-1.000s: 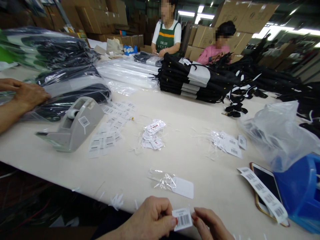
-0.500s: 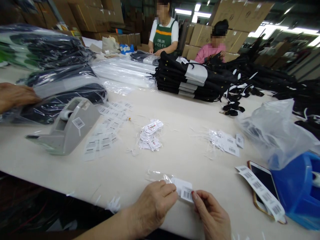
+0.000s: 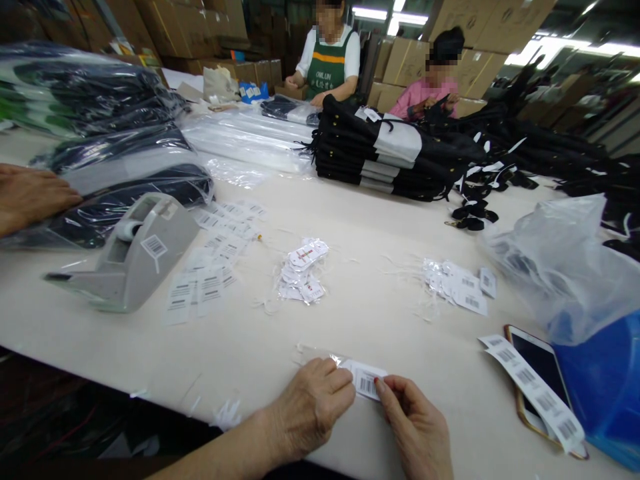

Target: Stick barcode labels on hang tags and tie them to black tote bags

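Near the front edge of the table, my left hand [image 3: 313, 403] is closed on a white hang tag [image 3: 374, 367] with a clear plastic sleeve [image 3: 320, 354] showing past its knuckles. My right hand [image 3: 417, 427] pinches the right end of a small white barcode sticker [image 3: 367, 383] between thumb and finger. The sticker lies over the tag's lower right part; how firmly it is stuck I cannot tell. Part of the tag is hidden behind my left fingers. A strip of barcode stickers [image 3: 537, 393] lies across a phone [image 3: 545, 363] to the right.
Two tag piles [image 3: 303, 270] [image 3: 463, 287] lie ahead. Loose label sheets [image 3: 210, 273] and a grey tape dispenser [image 3: 160, 253] are at left, beside another person's hand [image 3: 37, 197] on bagged goods. Black garments [image 3: 345, 150] are stacked behind. A blue dispenser [image 3: 600, 387] stands right; two people work opposite.
My right hand has moved slightly left, bringing the barcode sticker further over the tag. My left hand has barely moved. The person opposite in the green apron has raised one hand.
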`<state>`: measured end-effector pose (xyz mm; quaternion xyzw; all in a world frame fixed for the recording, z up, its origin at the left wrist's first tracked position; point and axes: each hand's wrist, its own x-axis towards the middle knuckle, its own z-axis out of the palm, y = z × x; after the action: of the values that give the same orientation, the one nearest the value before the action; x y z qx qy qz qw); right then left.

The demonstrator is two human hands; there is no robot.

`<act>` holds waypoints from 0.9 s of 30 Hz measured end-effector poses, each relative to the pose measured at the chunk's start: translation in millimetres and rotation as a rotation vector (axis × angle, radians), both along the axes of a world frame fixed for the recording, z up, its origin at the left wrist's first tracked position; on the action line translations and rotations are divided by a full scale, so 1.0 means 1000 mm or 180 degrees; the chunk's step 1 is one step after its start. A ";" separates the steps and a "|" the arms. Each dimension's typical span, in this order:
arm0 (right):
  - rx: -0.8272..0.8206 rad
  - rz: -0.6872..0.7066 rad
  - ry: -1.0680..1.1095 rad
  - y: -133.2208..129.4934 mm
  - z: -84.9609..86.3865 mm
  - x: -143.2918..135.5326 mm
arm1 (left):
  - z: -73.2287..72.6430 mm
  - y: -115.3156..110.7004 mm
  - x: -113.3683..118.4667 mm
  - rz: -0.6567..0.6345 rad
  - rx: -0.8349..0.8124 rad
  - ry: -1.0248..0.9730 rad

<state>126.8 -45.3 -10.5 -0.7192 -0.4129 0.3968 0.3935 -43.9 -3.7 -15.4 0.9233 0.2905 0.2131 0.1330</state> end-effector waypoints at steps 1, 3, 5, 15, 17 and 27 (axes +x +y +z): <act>0.0016 0.0011 -0.0013 0.001 0.001 0.000 | 0.000 0.000 0.000 0.0018 0.0006 0.0020; 0.0037 0.0043 -0.0026 0.002 0.002 -0.001 | 0.001 0.000 0.000 0.0034 0.0041 0.0054; 0.0017 0.0053 -0.0028 0.003 0.003 -0.001 | 0.000 0.000 0.000 0.0023 0.0078 0.0050; -0.0091 0.0083 -0.0188 0.001 -0.001 -0.002 | -0.001 0.000 0.000 -0.0007 0.0069 0.0083; -0.0041 0.0097 -0.0248 0.001 0.000 -0.002 | -0.002 0.000 0.000 -0.0009 0.0054 0.0111; 0.0293 0.0428 -0.1510 -0.002 -0.004 -0.008 | -0.004 -0.003 0.002 -0.0029 0.0082 0.0257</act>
<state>119.1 -47.5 -14.8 -0.7444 -0.5583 0.2230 0.2905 -42.1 -6.5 -19.8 0.9341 0.2886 0.1789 0.1102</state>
